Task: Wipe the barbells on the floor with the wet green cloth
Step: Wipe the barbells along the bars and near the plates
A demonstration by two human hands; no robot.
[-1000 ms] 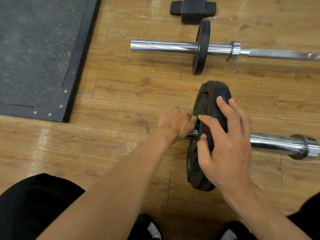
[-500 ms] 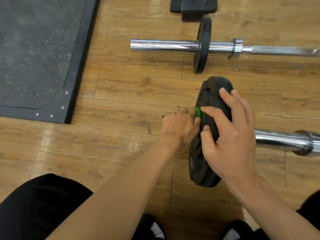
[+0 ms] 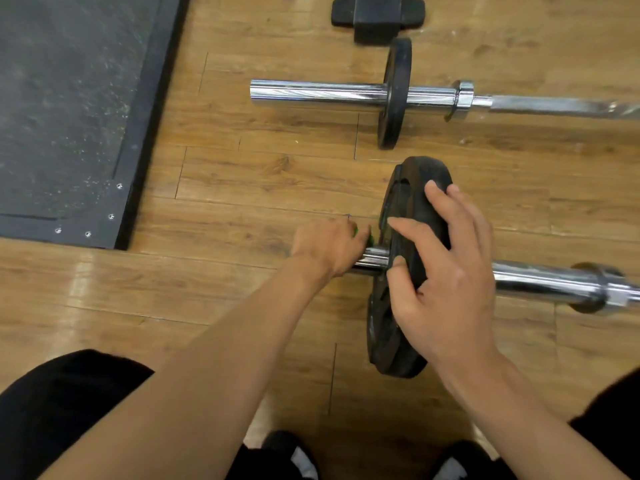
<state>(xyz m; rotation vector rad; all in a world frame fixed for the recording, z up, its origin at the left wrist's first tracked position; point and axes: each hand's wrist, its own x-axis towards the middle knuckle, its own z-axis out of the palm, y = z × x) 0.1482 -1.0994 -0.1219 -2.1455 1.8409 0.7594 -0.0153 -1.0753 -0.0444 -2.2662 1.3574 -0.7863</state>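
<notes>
- Green cloth (image 3: 370, 240) shows only as a sliver at the knuckles of the left hand (image 3: 329, 249). That hand is clenched round the chrome sleeve of the near barbell (image 3: 540, 282), just outside the big black plate (image 3: 417, 176).
- Most of the cloth is hidden inside the fist, so I cannot tell how far it wraps the sleeve.
- Laid over the plate's rim is the right hand (image 3: 450, 282), fingers spread and fairly straight, thumb on the near face. It is steadying the plate, not grasping it.
- Across the wooden floor (image 3: 242, 188), well apart, lies the far barbell (image 3: 318, 93) with its own smaller plate (image 3: 394, 98). It probably awaits its turn.
- Rolling is the first risk. The near bar rests on a round plate, so a hard stroke across the sleeve could roll it toward the knees if the steadying palm eases off.
- Pinching is the second. The left knuckles sit close to the plate's face, and a stroke driven inward could jam the fingers against it.
- Slipping is the third. A wet cloth on polished chrome may slide out of the fist, and drips could leave a slick patch on the glossy boards.
- A missed band of sleeve right beside the plate is likely, since the fist cannot get flush with it.
</notes>
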